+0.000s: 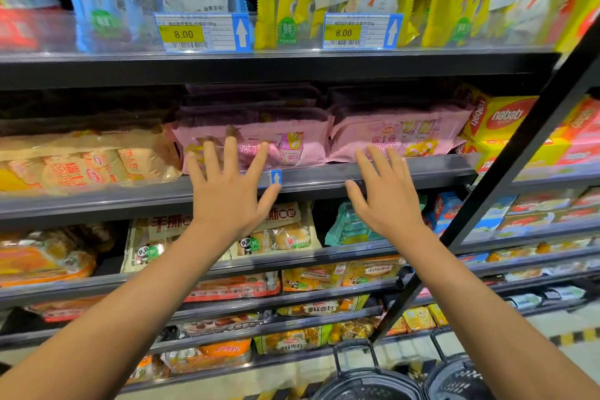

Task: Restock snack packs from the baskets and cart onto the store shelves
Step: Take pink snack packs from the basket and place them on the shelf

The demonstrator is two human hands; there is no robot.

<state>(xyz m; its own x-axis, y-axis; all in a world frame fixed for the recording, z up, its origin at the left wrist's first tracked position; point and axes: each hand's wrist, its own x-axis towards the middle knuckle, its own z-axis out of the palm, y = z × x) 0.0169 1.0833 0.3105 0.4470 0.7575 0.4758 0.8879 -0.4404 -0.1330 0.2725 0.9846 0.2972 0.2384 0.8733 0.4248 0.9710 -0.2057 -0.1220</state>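
Note:
Two stacks of pink snack packs sit side by side on the middle shelf (324, 177). My left hand (232, 191) is raised with fingers spread straight in front of the left pink stack (292, 140); whether the fingertips touch it is unclear. My right hand (386, 195) is also spread and holds nothing, just below the right pink stack (399, 133), over the shelf's front rail. Two dark baskets (367, 383) stand on the floor at the bottom right.
Orange bread packs (81, 159) fill the shelf to the left, yellow and red wafer boxes (500, 117) to the right. Blue and yellow bags stand on the shelf above. A black slanted upright (506, 172) crosses the right side. Lower shelves hold more bread packs.

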